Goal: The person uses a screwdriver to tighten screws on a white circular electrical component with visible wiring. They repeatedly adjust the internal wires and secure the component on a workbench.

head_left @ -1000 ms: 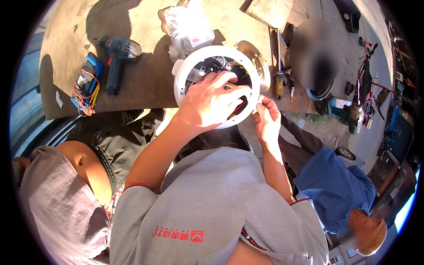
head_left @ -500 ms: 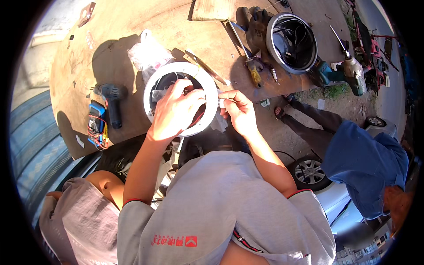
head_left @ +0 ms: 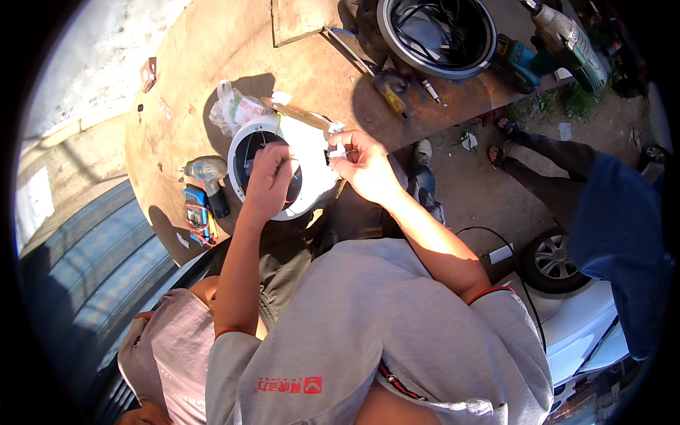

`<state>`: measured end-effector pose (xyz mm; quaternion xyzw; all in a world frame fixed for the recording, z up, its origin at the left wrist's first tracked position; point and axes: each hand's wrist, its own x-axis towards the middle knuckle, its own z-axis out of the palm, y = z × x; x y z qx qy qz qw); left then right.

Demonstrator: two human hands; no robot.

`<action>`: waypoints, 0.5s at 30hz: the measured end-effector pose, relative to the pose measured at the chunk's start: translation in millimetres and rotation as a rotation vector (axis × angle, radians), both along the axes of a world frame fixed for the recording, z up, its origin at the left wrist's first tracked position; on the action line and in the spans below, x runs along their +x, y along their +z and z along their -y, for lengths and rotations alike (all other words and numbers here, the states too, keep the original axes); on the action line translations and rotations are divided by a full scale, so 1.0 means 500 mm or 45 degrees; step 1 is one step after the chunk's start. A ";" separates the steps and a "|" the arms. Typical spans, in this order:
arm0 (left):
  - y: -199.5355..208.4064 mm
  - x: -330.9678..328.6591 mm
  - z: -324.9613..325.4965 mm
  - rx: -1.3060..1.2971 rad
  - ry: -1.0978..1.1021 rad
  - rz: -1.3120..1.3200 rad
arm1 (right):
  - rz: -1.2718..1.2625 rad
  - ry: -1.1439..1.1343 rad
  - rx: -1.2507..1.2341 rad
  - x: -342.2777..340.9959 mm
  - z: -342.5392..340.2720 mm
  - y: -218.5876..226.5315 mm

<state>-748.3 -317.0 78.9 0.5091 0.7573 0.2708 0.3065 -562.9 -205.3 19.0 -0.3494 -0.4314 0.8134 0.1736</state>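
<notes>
A white round housing [head_left: 309, 145] lies tilted on the near edge of the table, its dark open end turned to the left. My left hand [head_left: 268, 180] is at that opening, fingers curled together; what they pinch, if anything, is hidden. Thin wires show inside near the fingers. My right hand [head_left: 368, 168] is closed, thumb and fingers pinching a small white piece [head_left: 336, 151] beside the housing's outer wall. Just beyond the housing lie a flat wooden-looking strip [head_left: 296, 113] and a clear plastic bag [head_left: 230, 108].
To the left are a cordless drill [head_left: 208, 180] and a blue meter [head_left: 197, 211] with leads. Farther right lie a yellow-handled screwdriver [head_left: 391, 93], a round housing with black cables [head_left: 489, 35] and a teal power tool [head_left: 559, 44]. One person [head_left: 170, 354] sits at left; another [head_left: 620, 234] is at right.
The white housing has tipped so its opening faces left and its side wall shows. My hands are farther apart from its middle, and the whole view has shifted.
</notes>
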 end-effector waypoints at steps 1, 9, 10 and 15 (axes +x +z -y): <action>-0.001 -0.002 0.003 -0.011 -0.030 -0.021 | 0.032 0.039 0.019 0.001 -0.002 0.002; 0.003 0.007 -0.006 -0.017 -0.053 -0.145 | 0.172 0.118 0.184 0.007 -0.013 0.030; 0.005 0.010 -0.008 -0.030 -0.079 -0.180 | 0.157 0.108 0.178 0.007 -0.011 0.027; 0.019 0.013 -0.011 -0.135 -0.116 -0.216 | 0.007 0.049 0.099 0.008 -0.001 0.005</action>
